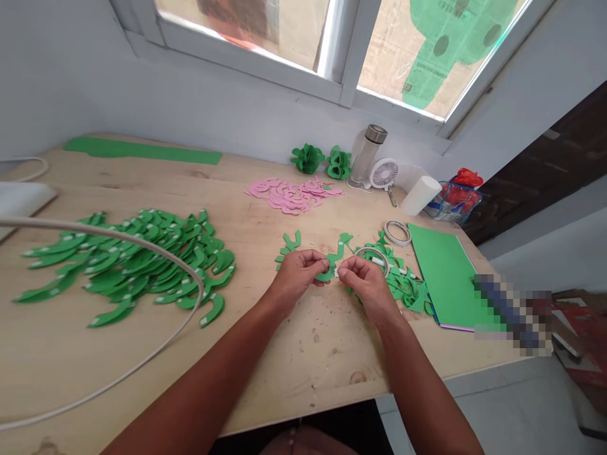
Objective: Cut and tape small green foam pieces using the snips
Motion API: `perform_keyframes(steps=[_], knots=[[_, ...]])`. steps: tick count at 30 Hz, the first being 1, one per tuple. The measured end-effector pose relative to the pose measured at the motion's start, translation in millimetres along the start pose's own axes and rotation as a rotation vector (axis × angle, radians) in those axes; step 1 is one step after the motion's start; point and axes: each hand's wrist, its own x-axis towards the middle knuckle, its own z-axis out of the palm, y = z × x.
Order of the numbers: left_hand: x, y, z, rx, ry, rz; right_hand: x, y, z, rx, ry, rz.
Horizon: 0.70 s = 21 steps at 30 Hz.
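Over the middle of the wooden table, my left hand (301, 272) pinches a curved green paper piece (336, 254) that carries small white patches. Close beside it on the right, my right hand (364, 278) has thumb and forefinger pressed together on a tiny white piece (336, 272) at the edge of the green paper. Small green cutouts (291, 240) lie just behind my left hand. Green paper scraps (412, 292) and a tape roll (372, 256) are by my right hand, which partly hides them.
A large pile of green strips (156, 253) spreads at left, crossed by a white cable (190, 272). Pink cutouts (294, 193), a bottle (367, 151) and a small fan (383, 172) stand or lie behind. Green sheets (450, 272) and another tape roll (397, 232) are right.
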Motion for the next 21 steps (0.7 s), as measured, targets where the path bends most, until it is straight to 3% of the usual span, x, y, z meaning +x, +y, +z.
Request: perform_keyframes(steps=[14,21], knots=[[4.6,-6.0,-3.7,0.156,-0.090,0.048,2.4,2.8,-3.4,-0.125,0.013,0.053],[12.0,-17.8,-9.9,0.311,-0.056,0.101,5.0,9.4,-3.7,-0.165,0.022,0.016]])
